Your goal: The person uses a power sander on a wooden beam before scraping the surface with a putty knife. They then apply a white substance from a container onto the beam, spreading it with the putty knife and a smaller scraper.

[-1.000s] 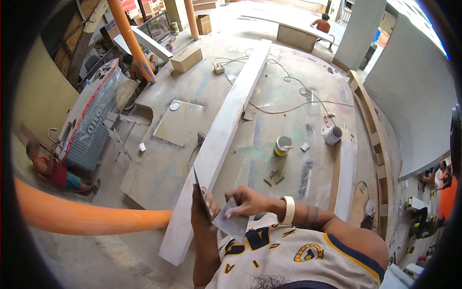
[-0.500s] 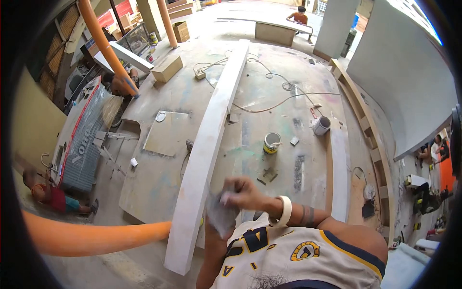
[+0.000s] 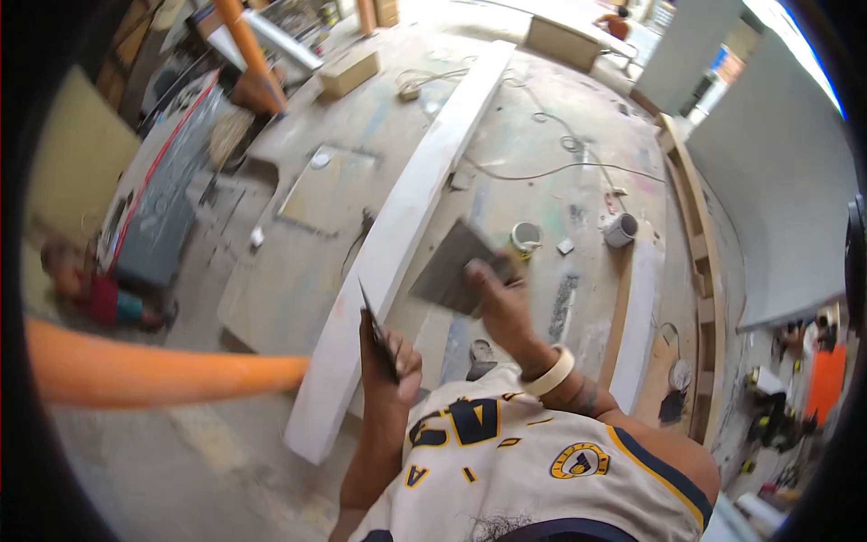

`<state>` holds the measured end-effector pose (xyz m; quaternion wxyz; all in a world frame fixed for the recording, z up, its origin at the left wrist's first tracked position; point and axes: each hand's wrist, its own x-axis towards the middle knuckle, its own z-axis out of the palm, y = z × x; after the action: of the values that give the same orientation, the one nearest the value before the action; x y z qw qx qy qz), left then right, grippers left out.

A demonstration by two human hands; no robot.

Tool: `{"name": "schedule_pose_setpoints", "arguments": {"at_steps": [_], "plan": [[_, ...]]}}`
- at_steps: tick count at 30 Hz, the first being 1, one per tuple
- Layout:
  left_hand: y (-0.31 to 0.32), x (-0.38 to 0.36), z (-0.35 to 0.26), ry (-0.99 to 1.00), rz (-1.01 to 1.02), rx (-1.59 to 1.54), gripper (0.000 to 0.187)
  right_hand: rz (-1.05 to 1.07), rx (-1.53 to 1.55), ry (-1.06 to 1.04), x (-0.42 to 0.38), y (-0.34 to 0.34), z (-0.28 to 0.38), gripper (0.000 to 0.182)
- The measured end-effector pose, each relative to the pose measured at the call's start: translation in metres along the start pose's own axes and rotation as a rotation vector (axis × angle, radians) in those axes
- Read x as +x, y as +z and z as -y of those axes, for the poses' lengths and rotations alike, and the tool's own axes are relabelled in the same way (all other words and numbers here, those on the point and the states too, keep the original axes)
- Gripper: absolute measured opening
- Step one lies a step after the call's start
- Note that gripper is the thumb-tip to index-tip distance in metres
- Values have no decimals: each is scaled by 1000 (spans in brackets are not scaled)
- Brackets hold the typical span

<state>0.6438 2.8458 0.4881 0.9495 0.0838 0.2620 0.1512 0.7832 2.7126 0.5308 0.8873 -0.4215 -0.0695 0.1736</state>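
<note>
**Left hand (image 3: pixel 408 366) and right hand (image 3: pixel 508 307): one thin plate gripped in each**

Nearest: cream sleeveless jersey with navy and yellow trim (image 3: pixel 578 459). The left hand is closed around a thin, dark flat blade (image 3: pixel 383 352), seen nearly edge-on, tip pointing up and away. The right hand, cream band (image 3: pixel 549 371) at the wrist, pinches a flat grey rectangular sheet (image 3: pixel 447 269), thumb on its upper face. Blade and sheet are apart.

Beyond the hands: a long white rectangular beam (image 3: pixel 420 185) runs obliquely from lower left to far centre. Sheet appears just right of it; contact cannot be told. Thick orange pole (image 3: pixel 163 366) at left, reaching the beam's edge in view.

Further out, on the paint-stained beige surface (image 3: pixel 533 194): an open can with a pale rim (image 3: pixel 526 238), a larger white-grey open can (image 3: pixel 620 231) to its right, and a thin looping cable (image 3: pixel 578 168). Farther: a plain tan rectangular box (image 3: pixel 349 74). Far end: a person in an orange top (image 3: pixel 616 25).
</note>
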Motion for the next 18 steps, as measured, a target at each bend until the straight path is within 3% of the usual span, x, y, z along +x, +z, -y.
{"name": "schedule_pose_setpoints", "arguments": {"at_steps": [1,3,5,6,7,9,10,12,13,15,18], "plan": [[3,-3,-8,22,21,1,32,-9,-122,-99,13,-15,-6,23],[23,-11,-6,184,-155,66,36,-51,73,-4,11,1,17,17],[45,-4,5,388,-104,110,41,-183,127,-25,7,0,12,25],[49,-8,5,376,-81,168,50,-171,-337,-316,5,-7,3,26],[61,-13,9,447,-142,213,45,-146,-796,-612,3,-20,-13,26],[69,-14,18,521,-206,267,40,-131,-981,-745,-3,-20,-22,29],[73,-15,22,553,-218,246,37,-152,-716,-569,-7,-17,-26,30],[76,-15,28,632,-221,259,35,-61,-630,-541,-12,-9,-23,33],[76,-15,30,671,-222,268,34,57,-800,-698,-13,-7,-19,34],[75,-16,28,754,-254,318,33,222,-785,-704,-20,1,-13,34],[68,-16,24,935,-307,507,33,366,-413,-345,-31,5,-9,34]]}}
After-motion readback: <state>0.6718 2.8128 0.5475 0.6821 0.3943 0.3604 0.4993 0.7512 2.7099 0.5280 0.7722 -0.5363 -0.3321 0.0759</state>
